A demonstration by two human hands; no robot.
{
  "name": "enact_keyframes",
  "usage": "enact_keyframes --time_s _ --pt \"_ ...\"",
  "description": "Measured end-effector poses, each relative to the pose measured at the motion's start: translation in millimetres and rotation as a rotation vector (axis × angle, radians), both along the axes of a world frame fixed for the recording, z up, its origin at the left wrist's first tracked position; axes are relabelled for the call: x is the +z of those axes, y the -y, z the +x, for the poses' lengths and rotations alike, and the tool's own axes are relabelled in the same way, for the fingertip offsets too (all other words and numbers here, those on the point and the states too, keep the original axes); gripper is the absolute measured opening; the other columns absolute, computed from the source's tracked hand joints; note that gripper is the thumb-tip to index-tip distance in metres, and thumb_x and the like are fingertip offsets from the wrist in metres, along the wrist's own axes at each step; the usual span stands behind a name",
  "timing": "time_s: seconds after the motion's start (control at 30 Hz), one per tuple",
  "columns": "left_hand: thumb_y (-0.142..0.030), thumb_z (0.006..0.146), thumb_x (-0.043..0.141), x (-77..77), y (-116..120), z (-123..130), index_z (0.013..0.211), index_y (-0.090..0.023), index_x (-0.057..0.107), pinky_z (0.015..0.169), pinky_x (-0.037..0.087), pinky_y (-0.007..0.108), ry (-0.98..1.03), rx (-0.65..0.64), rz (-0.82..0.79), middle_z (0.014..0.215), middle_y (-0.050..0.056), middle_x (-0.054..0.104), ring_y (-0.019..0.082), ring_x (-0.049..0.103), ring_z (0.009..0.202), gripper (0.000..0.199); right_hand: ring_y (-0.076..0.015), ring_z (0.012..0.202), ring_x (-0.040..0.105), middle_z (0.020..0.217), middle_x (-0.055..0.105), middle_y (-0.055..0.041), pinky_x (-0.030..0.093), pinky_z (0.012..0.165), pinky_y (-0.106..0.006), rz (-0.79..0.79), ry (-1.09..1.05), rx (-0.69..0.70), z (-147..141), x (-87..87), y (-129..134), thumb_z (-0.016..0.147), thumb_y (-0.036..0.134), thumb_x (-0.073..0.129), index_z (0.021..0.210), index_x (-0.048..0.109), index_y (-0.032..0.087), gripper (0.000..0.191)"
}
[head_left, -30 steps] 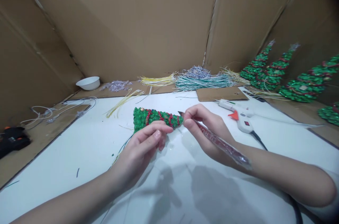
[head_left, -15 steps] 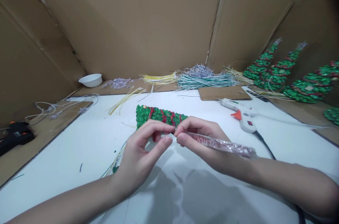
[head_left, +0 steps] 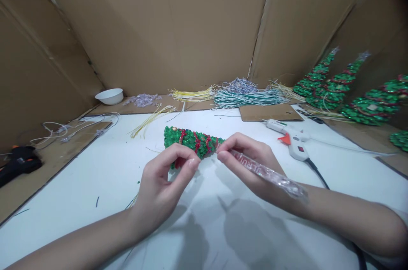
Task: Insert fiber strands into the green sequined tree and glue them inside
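My right hand (head_left: 251, 163) is closed around a narrow clear plastic packet (head_left: 270, 176) with pinkish-red lettering; its crinkled end lies along my wrist. My left hand (head_left: 168, 180) is pinched, thumb against forefinger, and whatever is between the tips is too small to make out. A small gap separates the two hands. Just beyond them a green beaded Christmas tree (head_left: 191, 137) with red garland lies on its side on the white tabletop (head_left: 95, 227). Its base points left, and the right hand's fingers cover its tip.
A white glue gun (head_left: 295, 144) with an orange trigger lies at right, its black cord running toward me. Finished trees (head_left: 338, 83) stand at back right. Green and white wires (head_left: 250, 98), yellow wires (head_left: 193, 93) and a white bowl (head_left: 110, 96) line the back. A black glue gun (head_left: 19, 163) is at left.
My hands have moved apart: the left went slightly left, the right slightly right with the packet. More of the lying tree shows between them.
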State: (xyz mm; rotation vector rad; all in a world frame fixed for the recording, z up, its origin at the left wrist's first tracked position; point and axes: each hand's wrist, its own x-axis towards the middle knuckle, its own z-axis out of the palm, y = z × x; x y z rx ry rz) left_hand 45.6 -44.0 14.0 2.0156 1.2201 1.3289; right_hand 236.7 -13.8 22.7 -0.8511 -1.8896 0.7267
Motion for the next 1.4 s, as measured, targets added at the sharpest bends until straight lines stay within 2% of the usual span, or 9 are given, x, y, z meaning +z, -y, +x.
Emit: enact_keyframes --time_s 0.33,0.5,0.6,0.73,0.83,0.9,1.07,1.23,1.4 --pt "-0.007 0.076 0.046 -25.8 6 3 0.076 -0.02 0.045 0.059 0.035 0.031 -0.453 -0.342 0.37 0.067 0.003 0.055 0.015 0.045 0.062 0.013 -0.0099 0.055 0.045 0.061 0.05 0.0018 0.037 0.056 -0.023 0.349 0.145 -0.328 24 -7.6 -58 0.084 0.025 0.05 0.069 0.049 0.019 0.017" --pt "-0.001 0.078 0.047 -35.6 1 5 0.11 -0.026 0.054 0.081 0.042 0.035 -0.634 -0.27 0.564 0.112 0.01 0.061 0.02 0.057 0.095 0.041 -0.0134 0.067 0.053 0.08 0.057 -0.0025 0.04 0.065 -0.026 0.293 0.246 -0.318 42 -22.9 -90 0.085 0.025 0.046 0.1 0.051 0.019 0.016" --pt "-0.009 0.081 0.054 -39.0 -1 1 0.104 -0.026 0.06 0.093 0.038 0.036 -0.724 -0.288 0.613 0.117 0.008 0.063 0.021 0.056 0.107 0.029 -0.0135 0.063 0.051 0.072 0.056 -0.0019 0.038 0.062 -0.026 0.306 0.299 -0.351 49 -25.4 -97 0.084 0.031 0.051 0.081 0.057 0.019 0.014" --pt "-0.031 0.08 0.06 -32.2 -9 -17 0.092 -0.027 0.062 0.096 0.038 0.04 -0.703 -0.191 0.674 0.113 0.005 0.066 0.024 0.058 0.106 0.013 -0.0129 0.057 0.047 0.057 0.05 -0.0015 0.034 0.057 -0.027 0.248 0.255 -0.362 48 -18.9 -94 0.087 0.045 0.045 0.053 0.049 0.018 0.044" --pt "-0.042 0.076 0.063 -16.3 -22 -31 0.128 -0.032 0.044 0.102 0.031 0.048 -0.681 0.069 0.588 0.134 0.008 0.05 0.032 0.042 0.124 0.056 -0.0122 0.061 0.052 0.068 0.055 -0.0022 0.04 0.06 -0.027 0.026 0.045 -0.244 41 -11.3 -86 0.089 0.052 0.038 0.072 0.058 0.017 0.044" --pt "-0.047 0.075 0.062 -6.1 -31 -38 0.138 -0.03 0.03 0.106 0.022 0.053 -0.68 0.113 0.457 0.145 0.011 0.034 0.035 0.027 0.133 0.073 -0.0112 0.062 0.055 0.073 0.058 -0.0027 0.045 0.063 -0.027 -0.128 -0.119 -0.114 34 -7.2 -78 0.089 0.055 0.037 0.081 0.058 0.017 0.045" --pt "-0.053 0.072 0.063 0.5 -49 -57 0.142 -0.026 0.013 0.107 0.018 0.056 -0.655 0.02 0.12 0.152 0.015 0.014 0.037 0.014 0.137 0.091 -0.0128 0.066 0.063 0.069 0.063 -0.0034 0.052 0.066 -0.028 -0.393 -0.233 0.134 15 -3.5 -54 0.087 0.054 0.043 0.077 0.057 0.015 0.042" --pt "-0.051 0.067 0.069 -8.0 -59 -74 0.142 -0.027 0.003 0.108 0.021 0.055 -0.566 -0.124 -0.096 0.151 0.015 0.007 0.037 0.013 0.137 0.103 -0.013 0.069 0.067 0.077 0.066 -0.0043 0.054 0.069 -0.027 -0.525 -0.205 0.07 2 -9.0 -42 0.082 0.038 0.057 0.076 0.055 0.015 0.024" --pt "-0.044 0.067 0.071 -11.8 -61 -74 0.139 -0.025 0.009 0.104 0.031 0.05 -0.53 -0.144 -0.126 0.143 0.017 0.02 0.035 0.028 0.131 0.097 -0.0122 0.074 0.066 0.08 0.065 -0.0032 0.053 0.073 -0.027 -0.548 -0.213 0.091 -3 -17.7 -40 0.081 0.031 0.058 0.077 0.054 0.015 0.017"
